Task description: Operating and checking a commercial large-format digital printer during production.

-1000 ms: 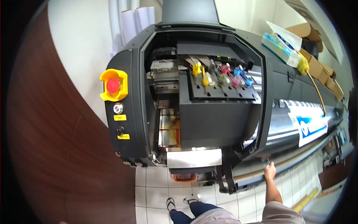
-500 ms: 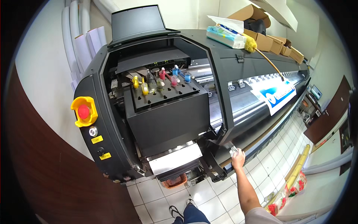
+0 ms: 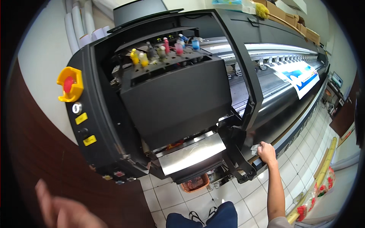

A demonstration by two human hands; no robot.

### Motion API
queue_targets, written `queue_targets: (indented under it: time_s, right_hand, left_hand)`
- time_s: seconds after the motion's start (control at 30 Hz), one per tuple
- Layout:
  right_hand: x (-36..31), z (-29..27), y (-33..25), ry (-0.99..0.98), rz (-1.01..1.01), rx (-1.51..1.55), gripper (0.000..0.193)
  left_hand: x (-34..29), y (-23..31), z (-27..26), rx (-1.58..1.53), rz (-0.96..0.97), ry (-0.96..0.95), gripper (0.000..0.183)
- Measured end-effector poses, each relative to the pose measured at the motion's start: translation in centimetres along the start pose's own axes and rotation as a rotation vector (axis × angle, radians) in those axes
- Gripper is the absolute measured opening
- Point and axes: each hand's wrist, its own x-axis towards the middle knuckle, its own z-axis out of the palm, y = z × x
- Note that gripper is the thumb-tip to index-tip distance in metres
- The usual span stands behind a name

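Observation:
My right hand (image 3: 267, 153) is closed on a crumpled white tissue (image 3: 255, 149). It rests at the front edge of a wide black large-format printer (image 3: 176, 100), just right of the open frame around the carriage. My left hand (image 3: 70, 213) is raised at the lower left, smeared by motion, with its fingers apart and nothing seen in it. On top of the carriage stand small ink dampers (image 3: 179, 47) in yellow, black, pink and blue. Below the carriage is a shiny metal plate (image 3: 192, 153). A blue and white print (image 3: 300, 80) lies on the printer bed.
A red emergency button (image 3: 68, 84) in a yellow guard is at the printer's left end. An orange basket (image 3: 196, 183) sits on the tiled floor beneath. White paper rolls (image 3: 74, 32) lean at the back left. Cardboard boxes (image 3: 291, 19) and a yellow duster (image 3: 262, 10) lie on top.
My left hand has come into view at the lower left. The view has shifted closer to the carriage. My right hand stays at the printer's front edge with the tissue.

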Motion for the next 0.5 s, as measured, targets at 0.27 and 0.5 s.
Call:
queue_targets:
  time_s: [0.27,0.5]
  right_hand:
    - [-1.1,-0.2,-0.2,0.091,0.065,0.050,0.026]
    - [-1.3,0.2,0.2,0.160,0.031,0.158,0.027]
  left_hand:
    - [-7.4,0.5,5.0,0.180,-0.192,-0.711,0.062]
    - [-11.7,0.8,6.2,0.142,-0.200,-0.453,0.040]
